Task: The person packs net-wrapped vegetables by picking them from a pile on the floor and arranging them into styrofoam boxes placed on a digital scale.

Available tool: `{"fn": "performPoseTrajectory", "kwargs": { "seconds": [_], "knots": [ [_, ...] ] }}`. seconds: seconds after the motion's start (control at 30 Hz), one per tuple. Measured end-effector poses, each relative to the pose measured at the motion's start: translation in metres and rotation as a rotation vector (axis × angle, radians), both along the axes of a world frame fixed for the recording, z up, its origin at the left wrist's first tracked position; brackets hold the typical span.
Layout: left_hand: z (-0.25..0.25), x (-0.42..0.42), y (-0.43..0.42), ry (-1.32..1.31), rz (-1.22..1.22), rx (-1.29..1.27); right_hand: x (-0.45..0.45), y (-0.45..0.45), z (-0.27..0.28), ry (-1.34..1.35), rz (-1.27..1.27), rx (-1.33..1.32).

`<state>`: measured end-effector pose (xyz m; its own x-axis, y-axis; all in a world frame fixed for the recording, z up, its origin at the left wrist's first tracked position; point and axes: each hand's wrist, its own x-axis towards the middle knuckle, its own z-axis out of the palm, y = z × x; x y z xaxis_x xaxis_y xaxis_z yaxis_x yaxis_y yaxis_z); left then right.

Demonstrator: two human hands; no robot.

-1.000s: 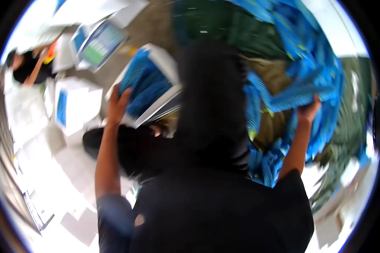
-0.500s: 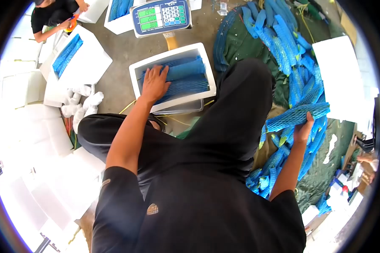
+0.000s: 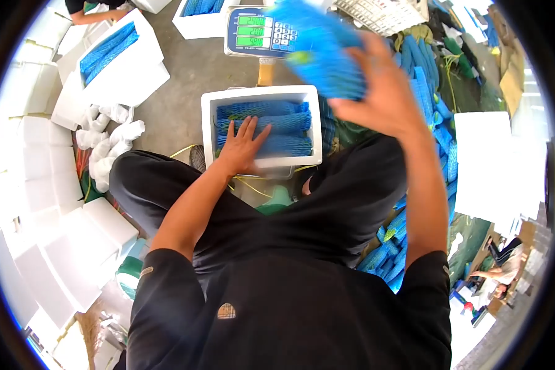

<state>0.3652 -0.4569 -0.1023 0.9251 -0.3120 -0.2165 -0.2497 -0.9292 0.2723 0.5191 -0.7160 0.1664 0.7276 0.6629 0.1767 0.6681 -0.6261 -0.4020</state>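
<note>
At far left, an open white box (image 3: 151,71) is holding blue netted bundles (image 3: 111,52), with white bags (image 3: 108,145) lying near it. The left hand (image 3: 243,145) is resting with fingers spread apart on the packed netted bundles (image 3: 290,123) inside the foam box (image 3: 208,132). Above this box, the scale (image 3: 253,31) is showing green digits. The raised netted bundle (image 3: 330,55), blurred, is overlapping the scale's right side in view; the right hand (image 3: 382,89) is clamping it. Farther right, a heap of blue netted bundles (image 3: 422,89) is lying beside a white panel (image 3: 484,163).
</note>
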Motion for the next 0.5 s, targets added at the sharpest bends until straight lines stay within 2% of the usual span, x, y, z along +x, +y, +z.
{"fn": "performPoseTrajectory", "kwargs": {
  "seconds": [0.07, 0.13, 0.2, 0.27, 0.43, 0.47, 0.5],
  "knots": [
    [-0.007, -0.006, -0.006, -0.025, 0.018, 0.036, 0.005, 0.052, -0.048, -0.134, 0.187, -0.028],
    [-0.008, -0.01, -0.004, -0.091, 0.047, -0.129, -0.002, 0.103, -0.08, 0.098, 0.277, -0.282],
    [-0.003, -0.014, -0.003, -0.119, 0.056, -0.202, -0.01, 0.13, -0.165, 0.111, 0.353, -0.339],
    [-0.007, -0.021, -0.005, -0.118, 0.094, -0.223, -0.031, 0.125, -0.261, -0.042, 0.252, -0.198],
    [-0.014, -0.026, -0.007, -0.163, 0.117, -0.236, -0.053, 0.105, -0.257, -0.067, 0.173, 0.033],
    [-0.013, -0.024, -0.006, -0.164, 0.12, -0.243, -0.052, 0.102, -0.258, -0.043, 0.164, 0.012],
    [-0.007, -0.022, -0.006, -0.282, 0.105, -0.207, -0.049, 0.101, -0.259, -0.02, 0.161, -0.006]
  ]
}}
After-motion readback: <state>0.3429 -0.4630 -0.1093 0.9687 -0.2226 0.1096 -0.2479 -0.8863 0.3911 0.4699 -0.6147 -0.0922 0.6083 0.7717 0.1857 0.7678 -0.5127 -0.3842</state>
